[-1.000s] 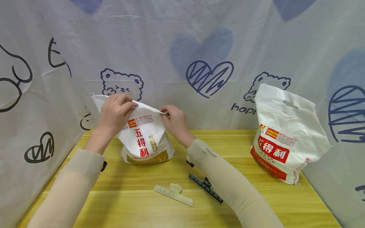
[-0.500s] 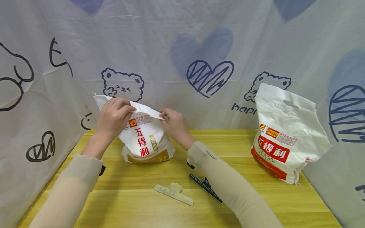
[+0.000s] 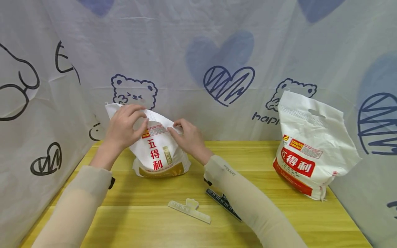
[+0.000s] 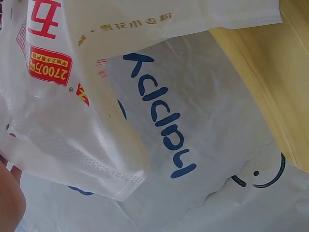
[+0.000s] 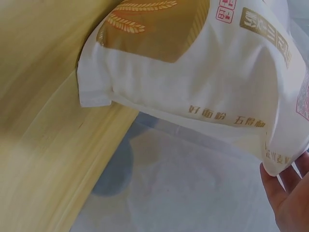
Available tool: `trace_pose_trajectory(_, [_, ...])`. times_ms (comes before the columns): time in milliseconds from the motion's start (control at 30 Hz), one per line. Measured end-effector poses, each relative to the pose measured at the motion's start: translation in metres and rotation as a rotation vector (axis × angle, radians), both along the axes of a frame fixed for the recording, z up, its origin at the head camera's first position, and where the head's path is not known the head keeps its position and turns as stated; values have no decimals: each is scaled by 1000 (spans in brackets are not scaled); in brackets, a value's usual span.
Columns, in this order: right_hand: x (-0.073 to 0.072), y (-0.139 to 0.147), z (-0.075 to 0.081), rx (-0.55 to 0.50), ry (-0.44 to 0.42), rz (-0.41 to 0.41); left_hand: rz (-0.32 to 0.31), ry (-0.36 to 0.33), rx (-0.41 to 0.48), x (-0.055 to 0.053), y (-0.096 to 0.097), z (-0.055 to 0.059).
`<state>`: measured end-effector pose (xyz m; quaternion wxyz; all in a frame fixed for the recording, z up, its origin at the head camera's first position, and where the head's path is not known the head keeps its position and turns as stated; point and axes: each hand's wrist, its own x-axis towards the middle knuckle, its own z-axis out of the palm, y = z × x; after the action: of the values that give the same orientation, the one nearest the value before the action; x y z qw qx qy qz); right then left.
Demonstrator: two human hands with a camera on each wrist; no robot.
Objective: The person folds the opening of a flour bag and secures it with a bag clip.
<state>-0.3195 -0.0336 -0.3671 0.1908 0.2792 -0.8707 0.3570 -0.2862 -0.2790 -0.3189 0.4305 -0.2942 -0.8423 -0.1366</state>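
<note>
A white flour bag (image 3: 158, 148) with red lettering and a gold base stands at the left of the table. My left hand (image 3: 124, 125) curls its fingers over the top edge, its thumb spread away in front. At the right top corner, my right hand (image 3: 189, 137) holds the edge, thumb in front; the left hand's fingertips are hidden behind the bag. In the left wrist view the flour bag (image 4: 53, 111) shows its top corner, with part of the hand at the left edge. The right wrist view has fingers (image 5: 273, 188) at the corner of the bag (image 5: 159, 87).
A second flour bag (image 3: 297, 162), with a red label and a handle slot, stands at the right. In front lie a translucent white clip (image 3: 189, 210) and a black clip (image 3: 221, 203), partly under my right sleeve (image 3: 245, 193). A printed curtain (image 3: 186, 96) hangs behind the table.
The bag's top edge was tipped forward half a second ago and now sits back somewhat. My left thumb has moved away from the fingers, and my right thumb has shifted left across the bag's front.
</note>
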Motion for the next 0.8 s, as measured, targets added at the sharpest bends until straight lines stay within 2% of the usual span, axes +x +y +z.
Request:
trace_pose_trajectory(267, [-3, -3, -1, -23, -11, -4, 74, -51, 25, -6, 8, 11])
trace_pose_trajectory(567, [-3, -4, 1, -36, -25, -2, 172, -212, 11, -10, 8, 15])
trace_pose_trajectory(800, [-5, -2, 1, -43, -15, 19, 187, -257, 31, -13, 5, 13])
